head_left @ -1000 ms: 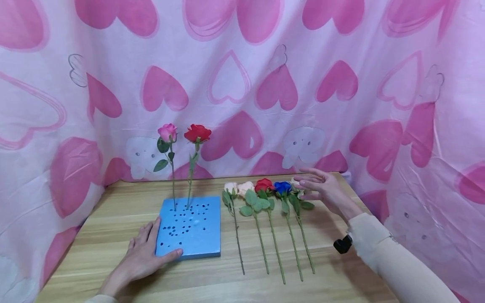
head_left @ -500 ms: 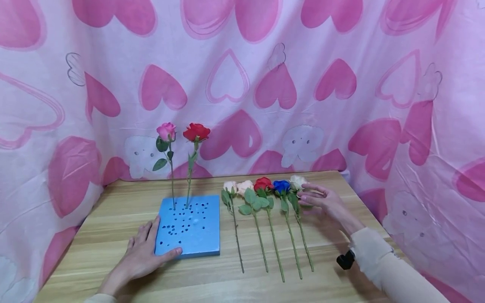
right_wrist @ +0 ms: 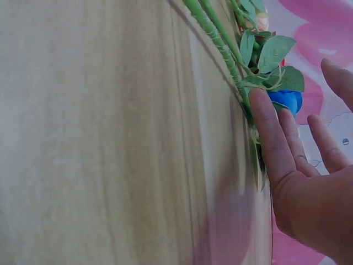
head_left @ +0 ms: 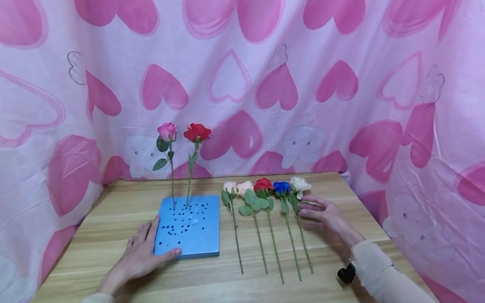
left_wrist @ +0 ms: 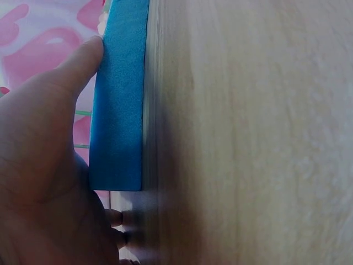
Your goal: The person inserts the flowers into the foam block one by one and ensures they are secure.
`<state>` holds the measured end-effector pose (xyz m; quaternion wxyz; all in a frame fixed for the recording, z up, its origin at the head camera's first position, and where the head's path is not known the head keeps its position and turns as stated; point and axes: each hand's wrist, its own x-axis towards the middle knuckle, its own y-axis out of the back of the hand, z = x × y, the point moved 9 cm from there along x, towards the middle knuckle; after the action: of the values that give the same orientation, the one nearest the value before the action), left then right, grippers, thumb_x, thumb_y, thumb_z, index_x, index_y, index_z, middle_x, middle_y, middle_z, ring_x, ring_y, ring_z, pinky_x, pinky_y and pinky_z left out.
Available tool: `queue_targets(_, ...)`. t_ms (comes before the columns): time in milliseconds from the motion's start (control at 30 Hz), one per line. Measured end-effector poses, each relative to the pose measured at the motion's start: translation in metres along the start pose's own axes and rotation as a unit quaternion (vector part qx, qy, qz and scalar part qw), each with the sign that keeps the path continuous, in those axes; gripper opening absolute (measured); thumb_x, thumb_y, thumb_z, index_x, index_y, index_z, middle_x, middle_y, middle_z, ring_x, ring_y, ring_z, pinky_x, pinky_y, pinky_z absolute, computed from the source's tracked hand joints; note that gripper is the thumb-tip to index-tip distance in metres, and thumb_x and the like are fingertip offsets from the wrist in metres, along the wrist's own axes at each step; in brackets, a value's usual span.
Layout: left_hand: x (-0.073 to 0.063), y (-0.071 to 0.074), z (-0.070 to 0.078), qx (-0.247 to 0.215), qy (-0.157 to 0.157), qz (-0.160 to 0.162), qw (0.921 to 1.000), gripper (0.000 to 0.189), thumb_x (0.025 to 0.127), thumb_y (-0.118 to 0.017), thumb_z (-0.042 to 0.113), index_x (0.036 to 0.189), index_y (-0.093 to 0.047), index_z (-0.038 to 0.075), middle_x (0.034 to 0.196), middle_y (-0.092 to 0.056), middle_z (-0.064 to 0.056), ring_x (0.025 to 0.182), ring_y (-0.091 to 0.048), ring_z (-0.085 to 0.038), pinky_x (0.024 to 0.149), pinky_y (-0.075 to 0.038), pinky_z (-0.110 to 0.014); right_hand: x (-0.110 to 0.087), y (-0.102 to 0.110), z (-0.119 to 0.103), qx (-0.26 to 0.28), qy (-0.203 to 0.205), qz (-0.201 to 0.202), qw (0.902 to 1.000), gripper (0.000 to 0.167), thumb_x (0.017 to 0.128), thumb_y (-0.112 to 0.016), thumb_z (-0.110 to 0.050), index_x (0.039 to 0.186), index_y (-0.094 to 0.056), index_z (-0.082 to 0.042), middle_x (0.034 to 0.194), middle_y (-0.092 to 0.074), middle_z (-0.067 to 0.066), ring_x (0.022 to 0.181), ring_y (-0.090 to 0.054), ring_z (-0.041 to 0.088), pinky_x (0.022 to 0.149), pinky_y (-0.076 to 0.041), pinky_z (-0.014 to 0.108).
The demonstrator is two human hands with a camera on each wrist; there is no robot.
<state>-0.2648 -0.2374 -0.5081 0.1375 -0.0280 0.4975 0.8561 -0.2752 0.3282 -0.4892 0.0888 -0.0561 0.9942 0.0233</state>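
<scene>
My left hand (head_left: 138, 256) lies against the left side of a blue block (head_left: 206, 240) dotted with holes, its thumb on the near edge; the left wrist view shows the block's side (left_wrist: 118, 110). From the block rise a pink rose (head_left: 167, 131) and a red rose (head_left: 197, 132), both upright. My right hand (head_left: 327, 215) reaches, fingers extended, to the upper stem of a white rose (head_left: 300, 185) lying on the table. In the right wrist view, straight fingertips (right_wrist: 259, 102) are at the green stem (right_wrist: 220, 47); whether they touch it is hard to tell.
Left of the white rose lie a blue rose (head_left: 282, 187), another red rose (head_left: 263, 185) and two pale ones, a peach rose (head_left: 245, 188) and a pale pink rose (head_left: 229, 187). Their stems point toward me. A heart-patterned curtain (head_left: 231, 80) surrounds the wooden table (head_left: 125, 202).
My right hand has come down and toward me, from over the white rose's bloom to beside its stem, uncovering the bloom. The left hand stays on the block.
</scene>
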Motion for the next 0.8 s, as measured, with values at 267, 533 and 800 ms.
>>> queue_targets(267,-0.002,0.0,0.002,0.001,-0.005,0.0,1.0,0.139,0.092,-0.072,0.081,0.177,0.004,0.0,0.175,-0.003,-0.045,0.159,0.0,-0.072,0.121,0.001,-0.091,-0.004,-0.002,0.01,0.002,-0.009,0.009,0.9999,0.073,0.106,-0.076,-0.007,0.168,-0.04,0.002,0.167,-0.046,0.035,0.129,-0.072,0.026,0.101,-0.064,0.056)
queue_targets(533,0.0,0.003,0.005,-0.002,-0.011,0.004,0.9999,0.139,0.092,-0.073,0.08,0.177,0.004,0.0,0.175,-0.004,-0.045,0.16,0.0,-0.071,0.12,0.001,-0.091,-0.004,-0.002,0.02,-0.018,-0.013,0.023,0.9995,0.072,0.104,-0.077,-0.006,0.167,-0.042,0.002,0.164,-0.049,0.034,0.126,-0.072,0.024,0.097,-0.067,0.051)
queue_targets(800,0.0,0.0,0.001,-0.002,-0.005,-0.005,1.0,0.14,0.092,-0.072,0.08,0.177,0.007,0.001,0.175,-0.002,-0.045,0.16,0.002,-0.071,0.12,0.002,-0.091,-0.002,-0.007,0.024,-0.056,-0.011,0.027,0.998,0.078,0.101,-0.082,-0.007,0.168,-0.042,0.001,0.161,-0.049,0.032,0.114,-0.075,0.021,0.092,-0.068,0.043)
